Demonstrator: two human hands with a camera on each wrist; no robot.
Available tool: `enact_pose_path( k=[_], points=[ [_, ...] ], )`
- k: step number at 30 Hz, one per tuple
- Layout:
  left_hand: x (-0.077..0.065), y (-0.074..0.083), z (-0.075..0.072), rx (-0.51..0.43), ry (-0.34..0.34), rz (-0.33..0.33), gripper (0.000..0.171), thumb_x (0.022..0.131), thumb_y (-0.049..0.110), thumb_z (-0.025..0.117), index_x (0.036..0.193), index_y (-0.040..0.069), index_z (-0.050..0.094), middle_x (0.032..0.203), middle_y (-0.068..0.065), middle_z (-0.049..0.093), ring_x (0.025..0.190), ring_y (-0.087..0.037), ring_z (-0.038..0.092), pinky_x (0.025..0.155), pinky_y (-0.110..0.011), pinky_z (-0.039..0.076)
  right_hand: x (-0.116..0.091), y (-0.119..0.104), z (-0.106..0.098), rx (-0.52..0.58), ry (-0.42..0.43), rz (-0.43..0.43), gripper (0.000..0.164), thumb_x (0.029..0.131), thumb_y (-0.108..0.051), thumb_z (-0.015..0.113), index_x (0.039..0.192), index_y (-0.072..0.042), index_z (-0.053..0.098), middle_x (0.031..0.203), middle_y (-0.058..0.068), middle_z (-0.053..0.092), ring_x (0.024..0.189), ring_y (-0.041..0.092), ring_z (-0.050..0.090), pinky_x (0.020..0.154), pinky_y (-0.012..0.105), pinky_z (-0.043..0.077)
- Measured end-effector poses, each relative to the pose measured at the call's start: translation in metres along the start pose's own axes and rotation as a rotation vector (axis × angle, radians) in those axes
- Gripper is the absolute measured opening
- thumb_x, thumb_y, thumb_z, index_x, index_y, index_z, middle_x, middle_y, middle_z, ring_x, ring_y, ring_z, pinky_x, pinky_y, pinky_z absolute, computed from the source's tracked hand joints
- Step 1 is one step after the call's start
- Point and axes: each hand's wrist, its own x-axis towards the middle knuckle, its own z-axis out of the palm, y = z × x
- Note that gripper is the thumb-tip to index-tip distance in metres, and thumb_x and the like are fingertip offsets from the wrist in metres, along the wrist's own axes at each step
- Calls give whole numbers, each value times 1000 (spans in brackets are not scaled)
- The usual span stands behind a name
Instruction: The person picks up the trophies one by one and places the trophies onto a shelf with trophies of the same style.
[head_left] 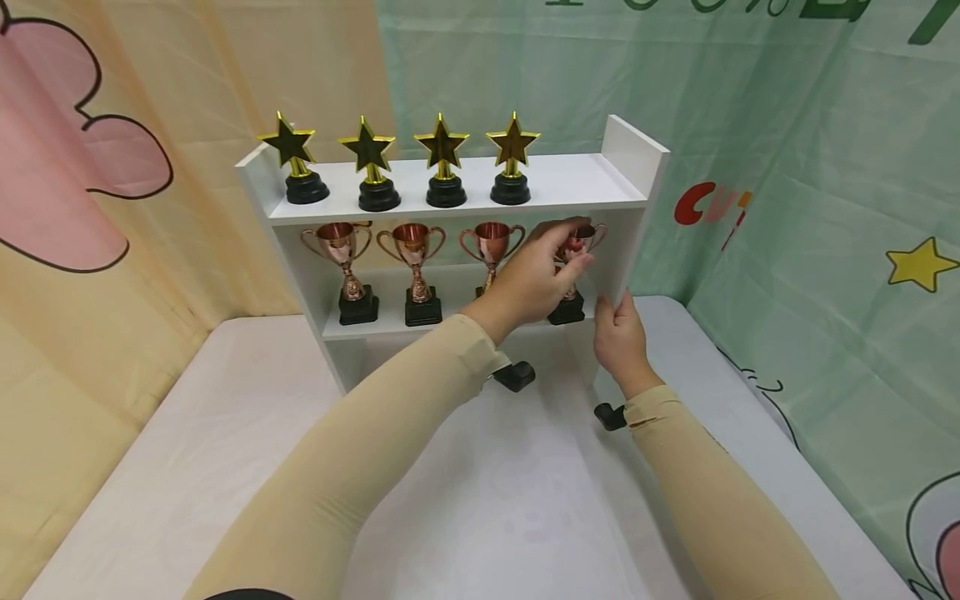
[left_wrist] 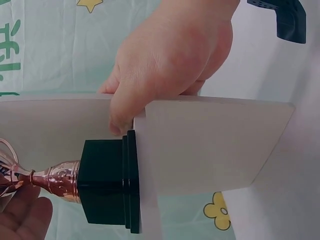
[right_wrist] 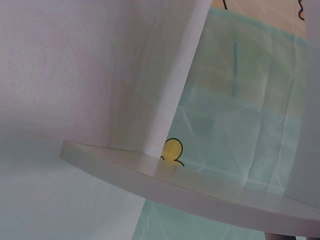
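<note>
In the head view my left hand (head_left: 536, 271) reaches across and grips the cup of the rightmost copper trophy (head_left: 567, 308), thumb in front. That trophy's black base stands on the white shelf unit's (head_left: 465, 212) middle board. In the left wrist view, left fingertips (left_wrist: 30, 215) touch the trophy (left_wrist: 62, 180) near its stem. My right hand (head_left: 622, 346) holds the edge of the unit's right side panel, its thumb (left_wrist: 122, 112) lying beside the trophy base. Three more copper trophies (head_left: 412, 246) stand along the same board, one partly behind my left hand.
Several gold star trophies (head_left: 442, 150) with black bases line the top board. The unit stands on a white-covered table (head_left: 480, 500), with printed curtains (head_left: 795, 167) behind and at the sides. The right wrist view mostly shows white panels (right_wrist: 175, 192) and curtain.
</note>
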Motion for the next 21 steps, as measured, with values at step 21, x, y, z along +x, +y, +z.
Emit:
enact_pose_path(
  k=[21],
  points=[
    [6,-2,4,59,27,-72,53,110,23,55,161,17,42,154,-10,51,140,-18,49,116,-31,44,0,-1,0,4,-2,-11,51,114,-28,37,159,-5,37,155,25,49,147,40,45,122,62,35]
  ],
)
